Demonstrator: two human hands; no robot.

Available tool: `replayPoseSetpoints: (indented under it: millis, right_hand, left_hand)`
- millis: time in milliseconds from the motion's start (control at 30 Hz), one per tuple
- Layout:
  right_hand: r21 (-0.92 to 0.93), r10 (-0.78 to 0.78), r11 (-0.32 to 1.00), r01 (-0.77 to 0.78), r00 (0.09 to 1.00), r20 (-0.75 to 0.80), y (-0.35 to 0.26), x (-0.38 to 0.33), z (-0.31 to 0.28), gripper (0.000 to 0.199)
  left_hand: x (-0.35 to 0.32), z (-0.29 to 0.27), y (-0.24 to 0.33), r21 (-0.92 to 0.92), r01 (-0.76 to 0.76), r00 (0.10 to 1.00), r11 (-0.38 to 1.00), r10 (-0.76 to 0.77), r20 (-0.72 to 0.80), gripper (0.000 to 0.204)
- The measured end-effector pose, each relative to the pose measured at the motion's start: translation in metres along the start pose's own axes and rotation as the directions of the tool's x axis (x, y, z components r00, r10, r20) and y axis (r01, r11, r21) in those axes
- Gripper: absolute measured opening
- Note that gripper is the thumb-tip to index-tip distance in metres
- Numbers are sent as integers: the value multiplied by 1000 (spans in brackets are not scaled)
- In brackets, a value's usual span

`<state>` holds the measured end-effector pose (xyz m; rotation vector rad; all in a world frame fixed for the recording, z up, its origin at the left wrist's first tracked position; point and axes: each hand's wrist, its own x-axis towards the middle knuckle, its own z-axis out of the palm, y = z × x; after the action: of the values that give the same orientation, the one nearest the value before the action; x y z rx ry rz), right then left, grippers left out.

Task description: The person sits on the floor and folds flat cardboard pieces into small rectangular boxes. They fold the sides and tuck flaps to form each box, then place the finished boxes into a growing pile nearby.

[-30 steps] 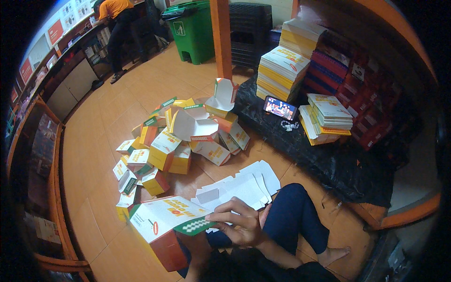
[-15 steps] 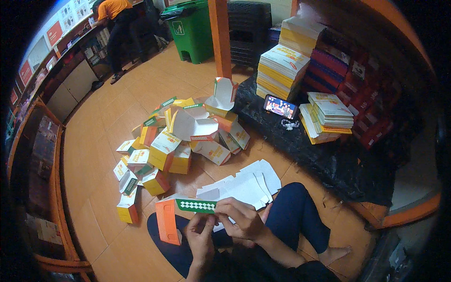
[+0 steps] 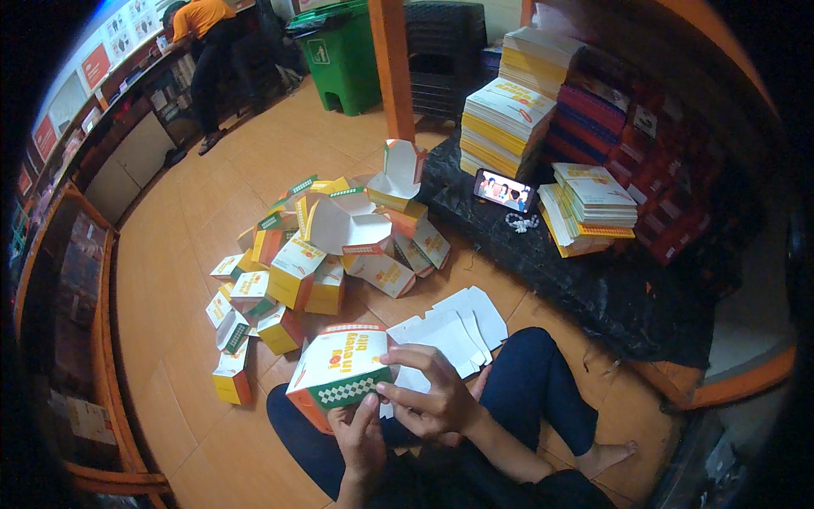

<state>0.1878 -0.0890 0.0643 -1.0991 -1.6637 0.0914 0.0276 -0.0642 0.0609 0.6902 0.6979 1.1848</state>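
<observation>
A small folded cardboard food box (image 3: 341, 360), with a white printed lid, a green checkered side and an orange side, is held above my lap. My left hand (image 3: 359, 439) grips its lower edge from beneath, the thumb against the green side. My right hand (image 3: 434, 392) bends over the near right corner, fingertips on the lid edge and the green side. Just beyond, flat white box blanks (image 3: 445, 331) overlap on the floor by my right knee. Ahead to the left lies a heap of folded boxes (image 3: 297, 265); a few of them stand with lids up.
A black-covered low platform (image 3: 543, 263) on the right carries stacks of flat box blanks (image 3: 509, 110), a smaller stack (image 3: 593, 199), a propped phone (image 3: 504, 191) and a beaded string (image 3: 521, 223). An orange post (image 3: 391, 68), a green bin (image 3: 343, 59) and a bending person (image 3: 208, 59) are farther off.
The box's lid has come down over its top, so its white printed face now shows. My right hand has shifted slightly, its fingers more spread at the box's corner.
</observation>
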Motion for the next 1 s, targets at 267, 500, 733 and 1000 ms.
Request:
replayPoseSetpoints:
  millis: [267,500,733,1000]
  right_hand:
    - [60,106,993,-101,989,-101,25,-7,19,35]
    - [-75,116,989,-131,977,-178,7,-15,14,33]
    - [-111,48,992,-64,989,-141,-17,1,10,46]
    - [137,92,988,-76,989,-114,-23,10,-8,33]
  left_hand:
    - [5,-16,6,-128,24,998,991,-18,53,44]
    - [13,-13,7,-271,100,988,957,-62,143,60]
    - [13,4,22,401,-140,990,905,134,45,29]
    - [13,-6,14,598,-555,775,578,620,122,21]
